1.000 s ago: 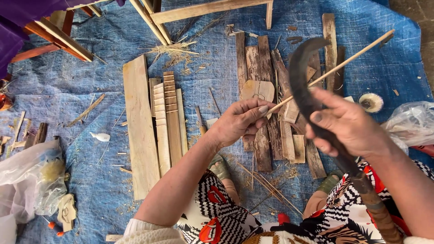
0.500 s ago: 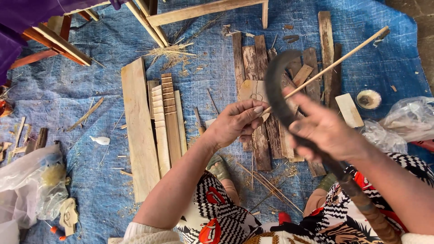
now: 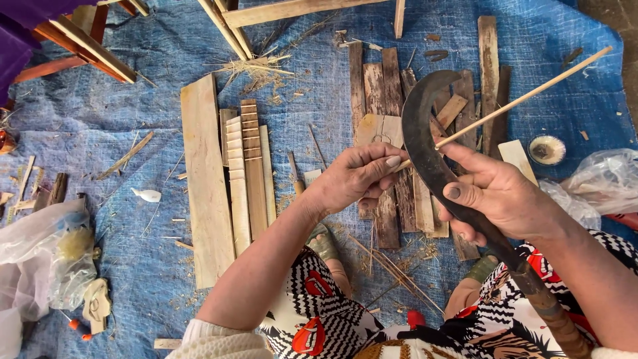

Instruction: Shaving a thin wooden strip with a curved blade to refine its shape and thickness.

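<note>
A: The thin stick runs from the middle of the frame up toward the upper right corner, slanting over the blue tarp. Its lower end is pinched between the fingertips of the left hand, which is closed tight on it.

B: And the blade?

A: The curved knife is gripped in the right hand, fingers wrapped round the blade's lower part with the thumb laid on its flat. Its wooden handle runs down to the lower right, over the patterned clothing. The dark blade crosses the stick right beside the left fingertips.

B: That close? What could go wrong?

A: My guess is the edge could skid along the stick and reach the left fingers, since they sit just beside where the blade meets the wood. A stick this thin might also bend or snap under pressure, and the blade could jump.

B: What lies around them?

A: Under the hands, weathered wooden slats lie side by side. Left of centre is a pale wide plank with narrower notched strips next to it. Shavings are scattered at lower centre. A small round dish sits at the right, by a clear plastic bag; another plastic bag is at lower left.
</note>
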